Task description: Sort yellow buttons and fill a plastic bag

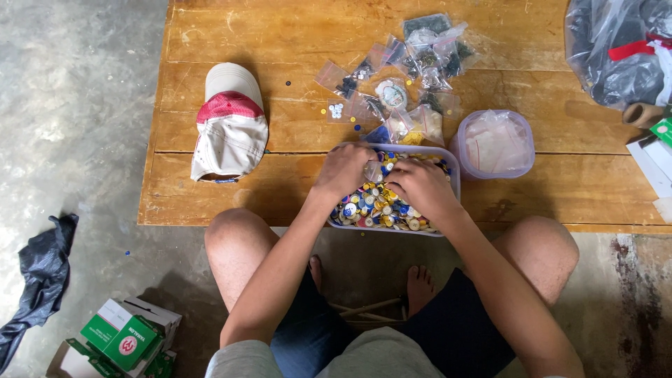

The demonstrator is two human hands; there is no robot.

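Just below the middle of the frame, a shallow lilac tray [453, 162] sat at the near edge of the wooden table [210, 189], heaped with small buttons [371, 206] in blue, yellow and white. Both hands were inside it: the left hand [343, 170] and the right hand [422, 185] met over a small clear bag [375, 171], fingers curled and pinching it. To the right stood a round lilac tub [523, 140] stuffed with empty clear bags. Above lay filled little bags [413, 70]; a cap [229, 122] rested upper left.
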